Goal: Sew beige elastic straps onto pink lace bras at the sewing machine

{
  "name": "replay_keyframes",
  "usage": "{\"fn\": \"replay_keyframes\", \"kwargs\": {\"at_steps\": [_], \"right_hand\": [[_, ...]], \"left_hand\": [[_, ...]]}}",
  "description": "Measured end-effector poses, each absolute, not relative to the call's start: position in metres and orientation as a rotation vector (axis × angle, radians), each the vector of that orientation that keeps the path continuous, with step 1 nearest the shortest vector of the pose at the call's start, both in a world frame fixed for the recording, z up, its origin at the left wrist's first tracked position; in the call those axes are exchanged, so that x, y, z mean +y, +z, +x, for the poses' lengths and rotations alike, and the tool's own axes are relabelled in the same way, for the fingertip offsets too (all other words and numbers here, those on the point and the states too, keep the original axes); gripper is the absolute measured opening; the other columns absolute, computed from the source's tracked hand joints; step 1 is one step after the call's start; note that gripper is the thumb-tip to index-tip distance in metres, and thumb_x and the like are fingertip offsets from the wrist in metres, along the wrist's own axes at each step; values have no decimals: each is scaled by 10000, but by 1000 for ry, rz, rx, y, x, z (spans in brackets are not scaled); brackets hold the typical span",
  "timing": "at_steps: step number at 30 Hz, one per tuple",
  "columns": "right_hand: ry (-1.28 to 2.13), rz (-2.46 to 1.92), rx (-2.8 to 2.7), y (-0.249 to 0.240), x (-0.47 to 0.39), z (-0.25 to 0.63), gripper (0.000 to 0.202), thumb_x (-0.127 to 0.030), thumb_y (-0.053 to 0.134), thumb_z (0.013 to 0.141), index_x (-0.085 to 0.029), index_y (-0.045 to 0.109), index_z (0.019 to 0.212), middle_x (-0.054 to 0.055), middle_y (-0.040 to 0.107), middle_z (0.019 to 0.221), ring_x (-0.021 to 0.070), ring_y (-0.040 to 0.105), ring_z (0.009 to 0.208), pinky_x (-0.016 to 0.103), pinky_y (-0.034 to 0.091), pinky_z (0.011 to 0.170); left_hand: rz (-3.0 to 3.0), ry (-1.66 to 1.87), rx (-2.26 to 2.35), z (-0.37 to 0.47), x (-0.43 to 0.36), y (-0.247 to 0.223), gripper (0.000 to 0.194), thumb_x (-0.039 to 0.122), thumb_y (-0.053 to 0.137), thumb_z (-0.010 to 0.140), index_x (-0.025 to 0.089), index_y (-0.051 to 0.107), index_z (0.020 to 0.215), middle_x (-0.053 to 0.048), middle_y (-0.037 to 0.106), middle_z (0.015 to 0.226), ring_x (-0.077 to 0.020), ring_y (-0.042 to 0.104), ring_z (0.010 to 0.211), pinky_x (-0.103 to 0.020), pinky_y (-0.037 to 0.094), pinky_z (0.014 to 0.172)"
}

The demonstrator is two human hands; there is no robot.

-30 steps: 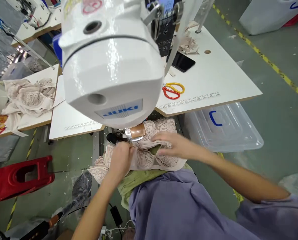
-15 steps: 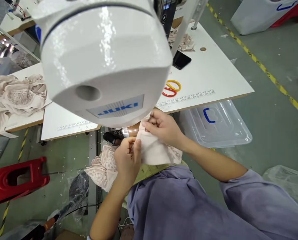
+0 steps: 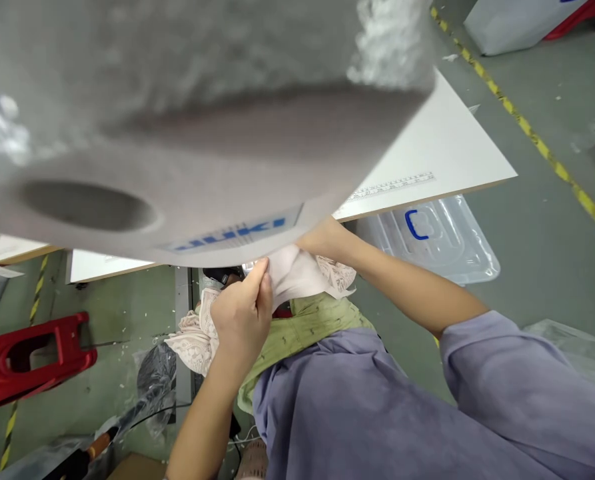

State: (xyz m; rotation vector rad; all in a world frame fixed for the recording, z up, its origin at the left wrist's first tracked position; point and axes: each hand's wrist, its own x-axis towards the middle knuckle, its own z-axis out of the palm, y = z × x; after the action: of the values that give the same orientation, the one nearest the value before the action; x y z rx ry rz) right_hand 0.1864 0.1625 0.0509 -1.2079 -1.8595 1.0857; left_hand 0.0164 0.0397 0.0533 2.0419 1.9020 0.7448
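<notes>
A white JUKI sewing machine head (image 3: pixel 237 180) fills the upper part of the view, very near and blurred. Under its lower edge a pale pink bra (image 3: pixel 297 277) with lace at its right side spreads between my hands. My left hand (image 3: pixel 242 313) is closed, thumb and forefinger pinching the bra's left edge. My right hand (image 3: pixel 324 239) reaches up to the bra's upper right part; its fingers are hidden behind the machine head. Lace cups (image 3: pixel 194 337) of the same pale pink hang to the left of my left hand, over my lap.
The white table (image 3: pixel 452 140) with a printed ruler strip (image 3: pixel 394 185) lies on the right. Below it is a clear plastic box lid (image 3: pixel 447 247) with a blue handle. A red stool (image 3: pixel 37 360) stands at left. Yellow-black tape (image 3: pixel 527 133) marks the floor.
My view has come closer to the machine head, which now covers the scissors, phone and much of the table. My right hand has moved up behind it, raising the bra's lower edge.
</notes>
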Motion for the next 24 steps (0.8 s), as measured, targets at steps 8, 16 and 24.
{"fn": "replay_keyframes", "kwargs": {"at_steps": [8,16,24], "right_hand": [[1065,-1217,-1880,52,165,186,62,-275,601,859,-222,575,840,-22,561,606,211,594,713,365,494,751],[1110,-1223,-1876,55,165,188,88,-300,587,905,-220,595,940,-35,581,669,158,549,664,308,431,678],[1104,-1174,-1808,51,159,191,98,-304,611,897,-212,634,921,-34,569,677,141,515,665,270,373,619]], "left_hand": [[2057,743,1917,17,42,56,335,322,520,984,246,769,1196,-45,725,664,-167,569,566,-261,344,572],[2174,777,1942,14,40,51,306,301,565,971,252,770,1193,-23,690,611,-155,551,542,-258,298,558],[2324,737,1976,8,39,53,284,285,552,985,232,780,1146,-55,786,810,-161,641,638,-256,380,613]]}}
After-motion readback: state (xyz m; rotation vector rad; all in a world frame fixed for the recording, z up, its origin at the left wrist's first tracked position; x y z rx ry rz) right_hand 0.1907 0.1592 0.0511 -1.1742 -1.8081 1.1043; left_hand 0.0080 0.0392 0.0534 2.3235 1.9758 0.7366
